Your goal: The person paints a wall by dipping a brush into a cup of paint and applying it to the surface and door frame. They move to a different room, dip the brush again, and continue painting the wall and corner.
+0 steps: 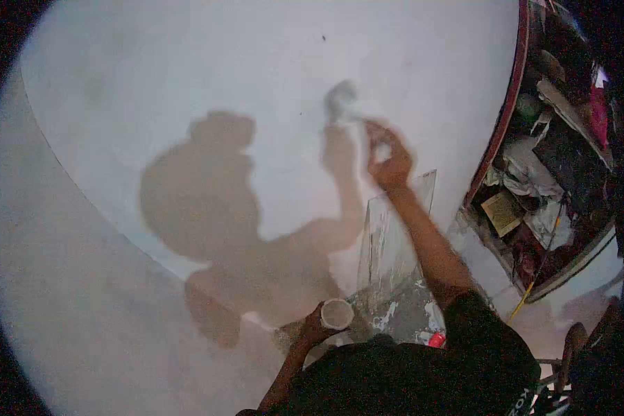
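My right hand [393, 161] is raised in front of the white wall [430, 83], its fingers closed on a small brush-like tool [356, 114]. The tool is blurred and pale, so its exact kind is hard to make out; its tip points left at the wall. Low in front of my body, my left hand [313, 327] is wrapped round a cup [337, 314] with a round, pale top. Whatever the cup contains cannot be told apart from its rim. Shadows of my head, arm and the tool fall on the wall.
A tall clear sheet [395, 236] leans below my right forearm, above a paint-splashed grey surface [395, 315] with a red object [436, 340]. At right, a dark-framed recess [496, 149] holds cloths, boards and a yellowish box [502, 213]. A yellow stick [523, 299] slants there.
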Demonstrator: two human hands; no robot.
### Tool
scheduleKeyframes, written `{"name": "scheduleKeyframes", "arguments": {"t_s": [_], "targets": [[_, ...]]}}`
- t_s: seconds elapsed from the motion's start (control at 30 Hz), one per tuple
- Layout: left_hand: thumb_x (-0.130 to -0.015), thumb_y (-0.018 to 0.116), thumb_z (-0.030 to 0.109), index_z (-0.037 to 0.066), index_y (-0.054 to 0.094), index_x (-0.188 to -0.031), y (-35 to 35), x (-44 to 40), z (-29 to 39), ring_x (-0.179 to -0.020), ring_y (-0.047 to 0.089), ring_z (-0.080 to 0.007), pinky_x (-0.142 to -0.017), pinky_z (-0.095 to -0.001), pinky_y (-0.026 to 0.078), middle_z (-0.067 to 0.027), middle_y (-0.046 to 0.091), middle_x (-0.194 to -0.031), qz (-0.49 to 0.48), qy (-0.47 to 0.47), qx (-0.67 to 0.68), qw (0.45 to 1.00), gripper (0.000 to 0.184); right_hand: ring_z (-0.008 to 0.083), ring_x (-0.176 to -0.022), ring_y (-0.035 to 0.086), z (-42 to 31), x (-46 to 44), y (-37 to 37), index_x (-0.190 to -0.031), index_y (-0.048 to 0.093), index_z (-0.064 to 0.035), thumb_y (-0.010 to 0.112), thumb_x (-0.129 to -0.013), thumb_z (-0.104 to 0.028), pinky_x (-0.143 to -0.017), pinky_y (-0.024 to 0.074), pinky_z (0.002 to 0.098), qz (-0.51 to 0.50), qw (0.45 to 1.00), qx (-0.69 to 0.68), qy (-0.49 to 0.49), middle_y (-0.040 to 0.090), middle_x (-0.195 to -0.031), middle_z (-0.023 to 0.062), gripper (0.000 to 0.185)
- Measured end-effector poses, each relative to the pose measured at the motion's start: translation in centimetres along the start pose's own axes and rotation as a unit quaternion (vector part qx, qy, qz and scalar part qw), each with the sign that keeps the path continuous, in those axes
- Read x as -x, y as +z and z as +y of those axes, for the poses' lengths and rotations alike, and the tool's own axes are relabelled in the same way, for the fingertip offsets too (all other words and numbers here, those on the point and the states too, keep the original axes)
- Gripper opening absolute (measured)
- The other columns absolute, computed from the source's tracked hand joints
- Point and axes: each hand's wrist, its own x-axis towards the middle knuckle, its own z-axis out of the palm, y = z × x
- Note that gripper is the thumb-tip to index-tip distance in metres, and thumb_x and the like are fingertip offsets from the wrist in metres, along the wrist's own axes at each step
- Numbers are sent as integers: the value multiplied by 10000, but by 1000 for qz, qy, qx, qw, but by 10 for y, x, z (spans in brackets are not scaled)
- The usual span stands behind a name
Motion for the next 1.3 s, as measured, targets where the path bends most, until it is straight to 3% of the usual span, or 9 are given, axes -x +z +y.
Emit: {"name": "scheduleKeyframes", "arguments": {"t_s": [0.17,0.3,0.43,0.5,0.73,0.87,1.03,1.1,1.3], "targets": [[-678,959,457,75,485,-1401,17,-5,-25,-1207,650,-358,-1007,-487,540,-167,662,-1298,-12,7,20,1000,944,257,-963,737,-145,75,67,-1237,667,-79,736,-900,-71,-781,607,354,-221,943,-247,-37,746,-1055,118,344],[-682,959,450,65,490,-1395,9,11,-11,-1203,653,-354,-1004,-484,541,-169,664,-1298,9,-5,19,1000,937,264,-909,744,-172,72,73,-1223,685,-76,736,-915,-65,-785,602,349,-207,917,-337,-56,748,-1056,136,312],[-666,967,379,39,529,-1355,-5,29,39,-1234,632,-318,-1059,-445,504,-167,666,-1296,37,-87,-12,995,883,189,-902,733,-112,41,30,-1149,722,-46,736,-928,-72,-801,579,319,-128,960,-249,-7,763,-1055,133,223],[-660,969,384,43,533,-1347,-14,31,43,-1229,636,-323,-1052,-449,508,-165,668,-1298,18,-98,-53,994,882,135,-882,722,-65,34,1,-1146,723,-27,714,-922,-50,-782,583,307,-117,961,-208,138,767,-1080,106,226],[-634,977,433,67,536,-1341,-19,28,14,-1147,682,-343,-985,-458,552,-162,706,-1228,25,-26,-27,999,910,158,-863,741,142,-6,-105,-1200,687,54,625,-1031,-84,-695,637,295,32,989,30,138,757,-1039,113,227],[-628,976,447,72,528,-1348,-19,18,28,-1143,687,-340,-985,-463,551,-160,709,-1221,48,-53,-78,994,928,153,-812,748,175,-20,-139,-1142,723,34,625,-1042,-148,-703,609,292,124,980,105,114,779,-960,85,230],[-694,949,422,47,538,-1376,-19,9,42,-1257,607,-363,-1052,-487,496,-181,630,-1336,-9,-74,-7,997,880,191,-838,764,98,53,-79,-1096,761,-22,665,-999,-123,-750,581,302,45,991,110,58,790,-988,119,170],[-657,961,441,56,530,-1365,-11,5,48,-1231,628,-351,-1039,-476,511,-183,649,-1310,6,-76,-31,997,914,217,-997,746,43,102,-31,-1125,746,-30,737,-913,-83,-842,573,319,-18,989,-7,150,771,-1110,116,219],[-605,974,452,51,513,-1365,8,-17,35,-1205,643,-346,-1026,-468,520,-184,660,-1289,-1,-26,-69,997,975,261,-967,748,-73,141,19,-1180,713,-29,760,-903,-43,-843,592,360,-151,959,-220,93,755,-1096,168,282]]}}
